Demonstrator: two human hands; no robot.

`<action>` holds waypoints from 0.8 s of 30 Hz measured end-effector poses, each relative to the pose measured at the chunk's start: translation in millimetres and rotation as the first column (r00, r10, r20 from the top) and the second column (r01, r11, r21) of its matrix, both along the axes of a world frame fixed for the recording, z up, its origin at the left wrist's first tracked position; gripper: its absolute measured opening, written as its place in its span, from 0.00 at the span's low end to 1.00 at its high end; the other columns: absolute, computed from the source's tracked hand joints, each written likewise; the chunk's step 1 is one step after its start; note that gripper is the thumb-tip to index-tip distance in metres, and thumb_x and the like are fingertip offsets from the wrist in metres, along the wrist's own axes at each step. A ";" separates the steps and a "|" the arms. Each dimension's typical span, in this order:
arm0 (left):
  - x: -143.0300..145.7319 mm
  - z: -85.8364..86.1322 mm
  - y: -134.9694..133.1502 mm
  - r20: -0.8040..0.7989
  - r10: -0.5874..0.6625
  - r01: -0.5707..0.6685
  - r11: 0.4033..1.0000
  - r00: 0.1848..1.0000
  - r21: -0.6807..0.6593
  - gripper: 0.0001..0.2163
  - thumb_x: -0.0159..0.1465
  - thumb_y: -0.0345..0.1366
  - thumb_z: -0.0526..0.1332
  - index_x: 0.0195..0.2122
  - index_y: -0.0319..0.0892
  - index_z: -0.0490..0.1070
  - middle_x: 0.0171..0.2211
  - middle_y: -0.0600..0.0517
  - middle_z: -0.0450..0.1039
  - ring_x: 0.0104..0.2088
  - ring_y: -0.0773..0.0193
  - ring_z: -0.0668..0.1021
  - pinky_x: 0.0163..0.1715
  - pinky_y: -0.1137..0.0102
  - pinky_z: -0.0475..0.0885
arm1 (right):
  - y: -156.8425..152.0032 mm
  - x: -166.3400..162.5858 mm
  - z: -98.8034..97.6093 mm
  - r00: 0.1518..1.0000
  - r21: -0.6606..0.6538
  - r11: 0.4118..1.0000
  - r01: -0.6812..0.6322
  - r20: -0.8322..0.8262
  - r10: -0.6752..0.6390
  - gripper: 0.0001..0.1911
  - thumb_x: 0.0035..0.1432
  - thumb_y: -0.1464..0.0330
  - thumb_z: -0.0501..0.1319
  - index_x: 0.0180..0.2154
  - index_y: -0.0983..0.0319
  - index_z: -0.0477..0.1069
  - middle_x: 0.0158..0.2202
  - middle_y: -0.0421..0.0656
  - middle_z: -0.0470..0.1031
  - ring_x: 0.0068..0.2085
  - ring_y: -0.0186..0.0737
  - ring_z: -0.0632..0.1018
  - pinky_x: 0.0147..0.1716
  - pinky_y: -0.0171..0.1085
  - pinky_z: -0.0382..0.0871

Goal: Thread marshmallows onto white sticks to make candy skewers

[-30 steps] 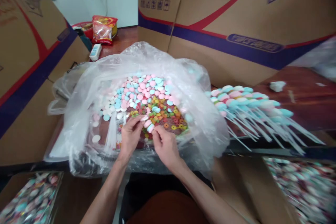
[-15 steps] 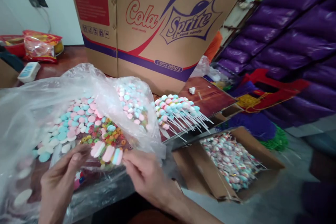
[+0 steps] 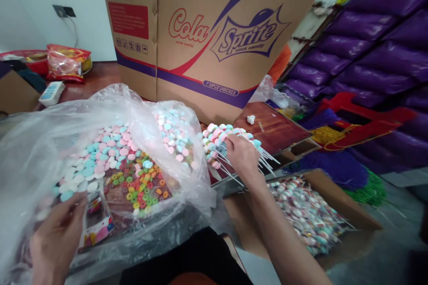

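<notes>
My right hand reaches over a pile of marshmallow-like candy sticks with white sticks pointing right. Its fingers are closed at the pile on a candy stick, mostly hidden by the hand. On the left, my left hand has thumb and fingers pinched at the upper edge of a small clear printed bag. Beyond it lie loose pink, blue and white candy discs and small coloured candy rings, on and among a large clear plastic sheet.
A big cardboard carton stands behind the candy. Lower right, an open cardboard box holds many wrapped candy sticks. Purple packages are stacked at right, near a red frame. Red snack packets lie at back left.
My right hand has moved right, carrying the candy stick from above the rings to the pile. My left hand has let go of it and moved down-left to the small bag.
</notes>
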State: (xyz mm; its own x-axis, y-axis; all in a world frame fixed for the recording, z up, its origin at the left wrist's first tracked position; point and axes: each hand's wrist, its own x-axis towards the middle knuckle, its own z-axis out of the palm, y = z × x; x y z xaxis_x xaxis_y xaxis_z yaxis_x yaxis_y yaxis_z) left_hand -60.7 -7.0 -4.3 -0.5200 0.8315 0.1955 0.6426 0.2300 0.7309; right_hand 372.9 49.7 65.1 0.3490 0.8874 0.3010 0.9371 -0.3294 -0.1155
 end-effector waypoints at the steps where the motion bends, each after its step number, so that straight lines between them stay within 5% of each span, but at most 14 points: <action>1: -1.7 -3.0 0.3 0.002 0.015 -0.015 1.000 1.000 0.022 0.14 0.51 0.54 0.62 0.35 0.59 0.80 0.37 0.62 0.83 0.36 0.56 0.83 0.48 0.58 0.77 | -3.4 -1.2 2.0 1.000 0.013 1.000 0.000 0.030 -0.001 0.14 0.67 0.67 0.54 0.41 0.64 0.79 0.38 0.52 0.78 0.35 0.45 0.75 0.31 0.37 0.58; 5: -0.5 -5.6 0.2 0.018 -0.016 0.014 0.994 1.000 0.107 0.18 0.52 0.51 0.63 0.37 0.45 0.81 0.34 0.52 0.83 0.30 0.58 0.81 0.37 0.65 0.78 | -29.6 -23.5 14.7 0.992 0.361 0.927 -0.099 0.104 0.066 0.13 0.64 0.66 0.59 0.42 0.66 0.78 0.44 0.57 0.76 0.44 0.54 0.76 0.39 0.46 0.67; 7: 3.5 -3.8 0.7 0.017 -0.069 0.068 0.994 0.997 0.087 0.17 0.56 0.48 0.62 0.38 0.43 0.81 0.34 0.50 0.83 0.30 0.60 0.80 0.36 0.68 0.77 | -46.2 -49.2 19.4 0.957 0.570 0.778 -0.265 0.055 0.286 0.10 0.64 0.66 0.60 0.41 0.64 0.77 0.42 0.54 0.76 0.45 0.53 0.77 0.44 0.48 0.69; 9: 8.8 -2.1 2.2 0.037 -0.113 0.109 0.990 0.993 0.092 0.14 0.58 0.45 0.62 0.37 0.42 0.80 0.34 0.50 0.82 0.31 0.61 0.80 0.33 0.70 0.75 | -63.8 -84.8 18.4 0.780 0.592 0.650 -0.478 -0.055 0.623 0.08 0.64 0.73 0.59 0.42 0.60 0.75 0.38 0.47 0.78 0.41 0.44 0.78 0.45 0.43 0.71; 11: 14.3 0.0 3.8 0.050 -0.141 0.137 0.988 0.989 0.076 0.12 0.60 0.44 0.61 0.36 0.42 0.79 0.33 0.51 0.82 0.32 0.62 0.80 0.32 0.72 0.74 | -79.5 -126.5 8.3 0.511 0.568 0.519 -0.639 -0.191 0.838 0.11 0.63 0.78 0.57 0.44 0.60 0.73 0.38 0.44 0.78 0.39 0.40 0.79 0.42 0.37 0.72; 13: 18.8 3.4 4.5 0.051 -0.162 0.159 0.986 0.986 0.050 0.12 0.62 0.43 0.59 0.35 0.42 0.78 0.30 0.52 0.80 0.30 0.64 0.79 0.31 0.73 0.72 | -89.2 -168.6 -10.6 0.356 0.469 0.487 -0.737 -0.343 0.869 0.11 0.65 0.77 0.54 0.42 0.61 0.73 0.36 0.44 0.77 0.36 0.37 0.78 0.37 0.34 0.72; 18: 15.3 11.8 2.0 0.026 -0.071 0.071 0.997 0.997 0.010 0.17 0.67 0.46 0.54 0.30 0.42 0.74 0.23 0.53 0.76 0.26 0.65 0.75 0.27 0.73 0.67 | -80.1 -246.6 -56.0 0.448 0.133 0.555 -0.821 -0.453 0.771 0.09 0.67 0.74 0.54 0.38 0.62 0.74 0.35 0.46 0.75 0.36 0.41 0.77 0.36 0.36 0.69; 24: -14.5 2.2 -4.9 -0.012 -0.030 0.030 1.000 0.999 -0.003 0.13 0.67 0.41 0.55 0.39 0.42 0.77 0.35 0.49 0.81 0.37 0.59 0.80 0.39 0.69 0.71 | -58.2 -286.6 -52.5 0.482 -0.098 0.488 -0.867 -0.411 0.774 0.08 0.66 0.73 0.56 0.41 0.62 0.74 0.40 0.49 0.76 0.43 0.46 0.77 0.40 0.39 0.70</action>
